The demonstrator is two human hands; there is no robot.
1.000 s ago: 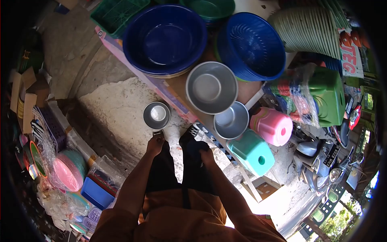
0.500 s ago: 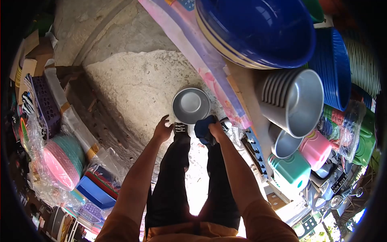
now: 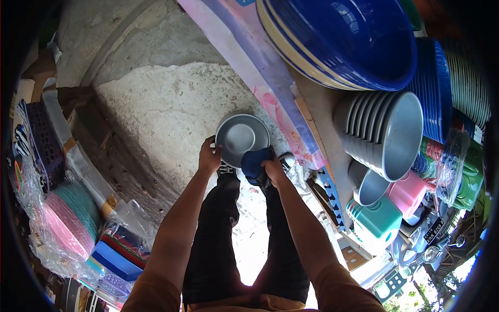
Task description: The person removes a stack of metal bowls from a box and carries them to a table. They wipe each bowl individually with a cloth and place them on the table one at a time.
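A round grey bucket (image 3: 243, 127), seen from above with its inside bare, is in front of my feet. My left hand (image 3: 210, 157) is closed on its left rim, thumb and fingers at the edge. In my right hand (image 3: 273, 169) is a bunched dark blue cloth (image 3: 254, 162), which overlaps the bucket's lower right rim. The cloth hides part of that rim and my right fingertips.
On the right, a table with a pink and purple cover (image 3: 260, 88) bears blue basins (image 3: 358, 36) and stacked grey buckets (image 3: 382, 135). Plastic-wrapped pink and teal baskets (image 3: 70, 218) stand at left, beside a wooden ledge (image 3: 114, 140). Pale concrete floor (image 3: 161, 99) lies ahead.
My left hand has moved up and closed on the bucket's rim; before, its fingers were apart beside it. The cloth in my right hand has moved slightly left, onto the rim.
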